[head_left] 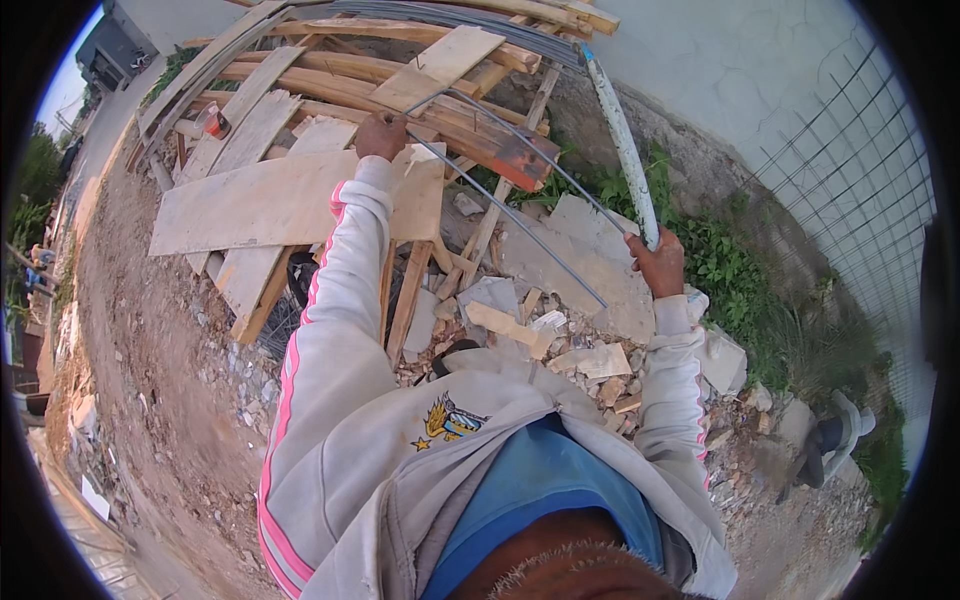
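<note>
My left hand (pixel 380 136) is closed on a thin bent steel rod (pixel 505 210), whose free end slants down over the broken boards and rubble. My right hand (pixel 657 262) grips a long white-painted pipe (pixel 622 140) with pale blue patches, held upright and tilted away from me; a second length of thin rod (pixel 580 190) meets this hand too. Beyond and under my left hand lies a pile of timber beams (pixel 330 70) and pale plywood boards (pixel 225 210). A bundle of grey rods (pixel 470 24) rests on top at the back.
A cracked wall (pixel 700 50) with wire mesh (pixel 840 170) leaning on it runs along the right, with weeds (pixel 730 300) at its foot. Broken rubble (pixel 590 375) covers the ground before me. A red cup (pixel 214 122) sits among the boards. A dirt path (pixel 130 370) runs left.
</note>
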